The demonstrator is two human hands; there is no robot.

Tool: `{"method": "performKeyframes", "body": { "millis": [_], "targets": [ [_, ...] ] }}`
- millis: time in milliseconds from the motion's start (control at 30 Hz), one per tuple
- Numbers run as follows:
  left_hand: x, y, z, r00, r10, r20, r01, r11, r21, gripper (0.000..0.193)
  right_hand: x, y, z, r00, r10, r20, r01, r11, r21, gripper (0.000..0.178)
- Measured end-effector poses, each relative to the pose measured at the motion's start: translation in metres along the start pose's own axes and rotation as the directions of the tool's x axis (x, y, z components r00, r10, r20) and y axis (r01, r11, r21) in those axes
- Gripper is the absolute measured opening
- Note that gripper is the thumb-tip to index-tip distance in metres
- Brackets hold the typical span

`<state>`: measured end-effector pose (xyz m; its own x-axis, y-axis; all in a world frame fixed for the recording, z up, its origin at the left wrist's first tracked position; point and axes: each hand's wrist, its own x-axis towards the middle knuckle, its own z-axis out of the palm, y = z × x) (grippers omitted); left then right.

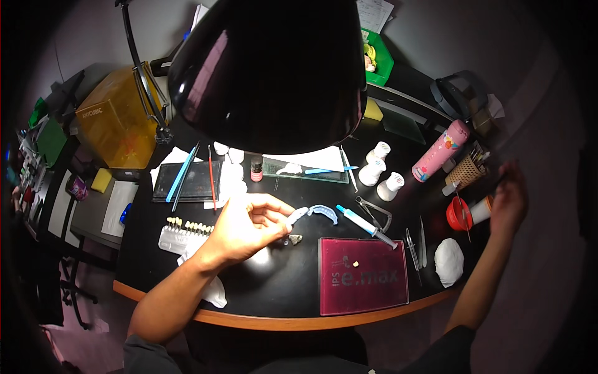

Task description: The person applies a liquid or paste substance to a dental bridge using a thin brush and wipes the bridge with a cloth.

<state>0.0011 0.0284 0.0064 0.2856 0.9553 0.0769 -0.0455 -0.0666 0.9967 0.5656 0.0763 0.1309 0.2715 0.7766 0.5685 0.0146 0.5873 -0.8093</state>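
My left hand (244, 225) pinches a small whitish-grey dental piece (298, 215) between thumb and fingertips, above the black table. Just right of it lies a blue-grey arch-shaped dental impression (326, 212). A small grey-brown fragment (295, 239) rests below the fingertips. Farther right is a blue-and-clear syringe (367, 228). My right hand (511, 198) is raised at the far right, beside an orange-capped white container (481, 212) and a red cup (458, 215). Its fingers are blurred and dim. A tiny tooth-coloured crown (355, 264) sits on a dark red plate (336, 299).
A tooth shade guide (185, 237) lies left of my left hand. A large black lamp head (268, 75) hangs over the table's back. White bottles (372, 172), a pink flask (440, 151), tweezers (423, 243) and a white lump (449, 263) stand or lie to the right.
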Motion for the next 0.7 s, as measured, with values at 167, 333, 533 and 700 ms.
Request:
{"method": "performKeyframes", "body": {
  "millis": [167, 333, 533, 700],
  "targets": [
    [0.003, 0.007, 0.004, 0.995, -0.053, 0.087, 0.063, 0.991, -0.117, 0.027, -0.118, 0.010, 0.109, 0.965, 0.160, 0.208, -0.235, 0.877, 0.418, 0.041],
    [0.000, 0.005, 0.008, 0.998, 0.000, 0.069, -0.001, 1.000, 0.008, 0.024, -0.174, 0.011, 0.199, 0.853, 0.260, 0.453, -0.458, 0.789, 0.410, 0.041],
    [-0.005, 0.012, 0.008, 0.997, -0.069, 0.026, 0.063, 0.981, 0.181, 0.026, -0.194, 0.015, 0.251, 0.829, 0.230, 0.509, -0.266, 0.964, -0.003, 0.035],
    [-0.005, 0.011, 0.016, 1.000, -0.017, 0.013, 0.014, 0.972, 0.233, 0.025, -0.200, 0.033, 0.254, 0.840, 0.052, 0.540, -0.020, 0.998, -0.063, 0.018]
  ]
}}
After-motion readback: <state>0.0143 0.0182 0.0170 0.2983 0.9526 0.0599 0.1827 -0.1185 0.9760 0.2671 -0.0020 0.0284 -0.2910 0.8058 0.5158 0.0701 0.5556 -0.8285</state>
